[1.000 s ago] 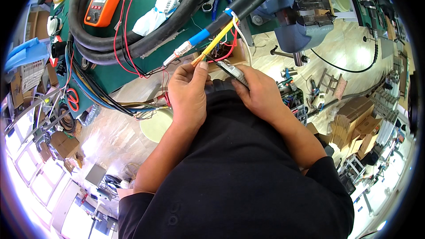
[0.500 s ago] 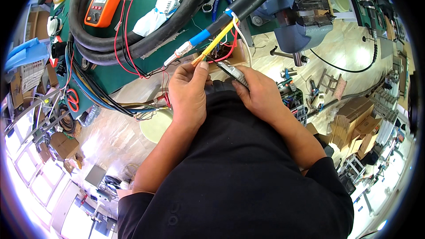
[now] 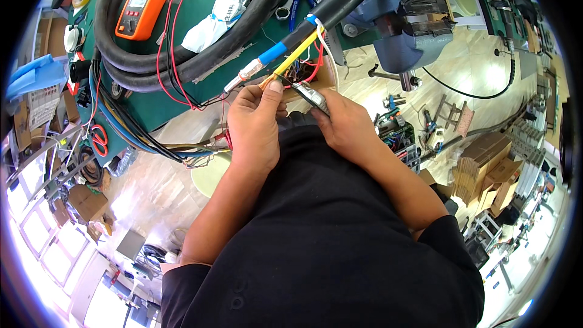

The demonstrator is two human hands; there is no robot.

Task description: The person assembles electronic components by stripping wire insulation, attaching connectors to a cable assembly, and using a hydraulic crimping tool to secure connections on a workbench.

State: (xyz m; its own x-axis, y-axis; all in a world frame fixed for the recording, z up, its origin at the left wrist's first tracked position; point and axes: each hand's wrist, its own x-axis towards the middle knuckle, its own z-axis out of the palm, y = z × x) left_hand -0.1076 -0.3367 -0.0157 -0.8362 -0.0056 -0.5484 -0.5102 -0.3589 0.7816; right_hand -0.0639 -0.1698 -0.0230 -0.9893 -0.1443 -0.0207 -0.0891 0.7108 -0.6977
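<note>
A thick black cable (image 3: 346,3) comes in from the top, its inner wires fanned out in front of me. My left hand (image 3: 255,121) pinches the bare coppery end of the yellow wire (image 3: 299,59) between thumb and fingers. Closed around a silver-and-black utility knife (image 3: 313,96), my right hand (image 3: 349,123) keeps its dark tip close to that wire end; whether they touch is unclear. Beside the yellow wire runs a blue-sleeved wire (image 3: 273,53) with a metal lug (image 3: 248,72). A white wire (image 3: 329,50) and red wires (image 3: 319,71) hang from the same cable.
On the green bench (image 3: 143,106) lie a coiled black cable (image 3: 139,73), an orange meter (image 3: 143,9) with red leads, and red scissors (image 3: 98,140). A blue vise (image 3: 413,42) stands at the right. Cardboard boxes (image 3: 486,164) and tools occupy the floor.
Both hands have shifted slightly left, the knife moving with my right hand. The yellow wire's end has moved a little with my left hand.
</note>
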